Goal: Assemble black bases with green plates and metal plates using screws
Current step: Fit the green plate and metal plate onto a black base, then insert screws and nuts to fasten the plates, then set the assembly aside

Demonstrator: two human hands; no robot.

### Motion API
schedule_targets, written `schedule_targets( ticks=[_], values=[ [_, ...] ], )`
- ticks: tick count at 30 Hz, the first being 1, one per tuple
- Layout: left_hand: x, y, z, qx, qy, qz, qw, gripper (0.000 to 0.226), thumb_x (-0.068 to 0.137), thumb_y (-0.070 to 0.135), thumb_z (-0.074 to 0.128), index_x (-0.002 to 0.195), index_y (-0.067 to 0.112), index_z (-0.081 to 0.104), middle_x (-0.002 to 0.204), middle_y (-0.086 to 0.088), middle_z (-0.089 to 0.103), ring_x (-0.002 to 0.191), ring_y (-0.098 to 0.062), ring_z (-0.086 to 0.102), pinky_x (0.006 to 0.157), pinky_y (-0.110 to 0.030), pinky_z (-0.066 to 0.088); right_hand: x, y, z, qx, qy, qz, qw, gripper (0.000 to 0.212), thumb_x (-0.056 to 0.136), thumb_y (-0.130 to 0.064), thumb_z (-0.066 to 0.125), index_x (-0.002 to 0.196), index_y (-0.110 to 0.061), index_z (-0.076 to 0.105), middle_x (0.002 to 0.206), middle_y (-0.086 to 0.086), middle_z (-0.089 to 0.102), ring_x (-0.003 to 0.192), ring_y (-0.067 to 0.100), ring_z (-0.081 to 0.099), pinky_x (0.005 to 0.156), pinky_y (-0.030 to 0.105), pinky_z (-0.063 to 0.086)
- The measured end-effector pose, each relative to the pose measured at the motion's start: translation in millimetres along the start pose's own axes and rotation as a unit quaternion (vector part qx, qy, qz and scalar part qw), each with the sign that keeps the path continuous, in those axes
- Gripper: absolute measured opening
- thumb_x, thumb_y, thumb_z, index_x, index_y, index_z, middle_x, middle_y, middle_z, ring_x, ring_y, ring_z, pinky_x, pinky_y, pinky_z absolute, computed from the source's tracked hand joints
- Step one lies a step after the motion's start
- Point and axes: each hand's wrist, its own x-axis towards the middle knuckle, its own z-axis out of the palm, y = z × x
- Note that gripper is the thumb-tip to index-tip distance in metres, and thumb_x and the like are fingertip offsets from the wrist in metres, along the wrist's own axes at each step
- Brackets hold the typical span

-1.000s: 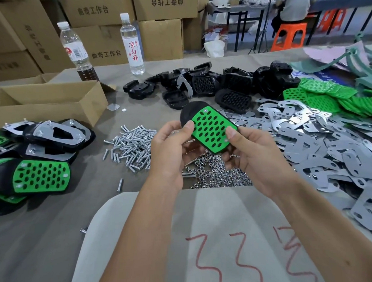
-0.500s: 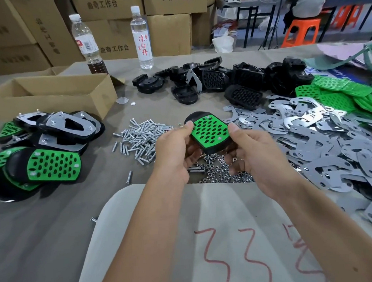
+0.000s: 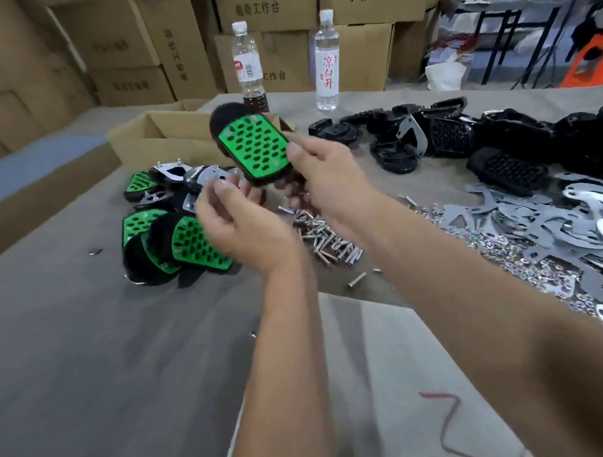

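One assembled base with green plate (image 3: 253, 145) is gripped at its near end by the right hand (image 3: 325, 184), held above the tabletop (image 3: 77, 339); its long axis is tilted up and away to the left. The finished pile (image 3: 174, 232) lies just below-left, nearer the left hand (image 3: 239, 225), whose fingers are loosely curled, holding nothing. "凉白开" is read on a bottle (image 3: 326, 60); "工作台" is printed on the cartons (image 3: 259, 7).
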Motion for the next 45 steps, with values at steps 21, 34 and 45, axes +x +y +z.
schedule_targets(
  ticks=[21, 34, 45],
  values=[
    [-25.8, -18.5, 0.6, 0.172, -0.025, 0.095, 0.980, 0.032, 0.083, 0.025, 0.052, 0.107, 0.006, 0.061, 0.109, -0.002, 0.066, 0.096, -0.015, 0.064, 0.084, -0.051, 0.059, -0.4, 44.8, -118.4, -0.229, 0.170, 0.018, 0.958, 0.015, 0.100, -0.013, 0.062, 0.089, -0.016, 0.073, 0.078, 0.005, 0.073, 0.052, 0.012, 0.060, 0.048, 0.028, 0.046],
    [-75.7, -76.9, 14.6, 0.343, -0.346, 0.028, 0.873, 0.008, 0.088, 0.013, 0.062, 0.090, 0.021, 0.063, 0.085, 0.008, 0.066, 0.077, -0.010, 0.067, 0.071, -0.036, 0.056, 8.8, 22.7, -264.4, -0.684, 0.319, 0.192, 0.628, 0.063, 0.089, -0.050, 0.069, 0.134, -0.010, 0.049, 0.142, 0.025, 0.045, 0.136, 0.045, 0.035, 0.105, 0.059, 0.036],
    [-100.5, -92.2, 25.3, 0.356, -0.420, -0.106, 0.828, 0.005, 0.094, 0.013, 0.060, 0.096, 0.017, 0.063, 0.092, -0.010, 0.071, 0.069, -0.021, 0.072, 0.074, -0.050, 0.064, -56.0, 4.5, -229.1, -0.538, 0.227, -0.148, 0.798, 0.086, 0.067, -0.023, 0.096, 0.140, -0.013, 0.052, 0.133, 0.003, 0.053, 0.123, 0.019, 0.051, 0.105, 0.023, 0.040]
  ],
)
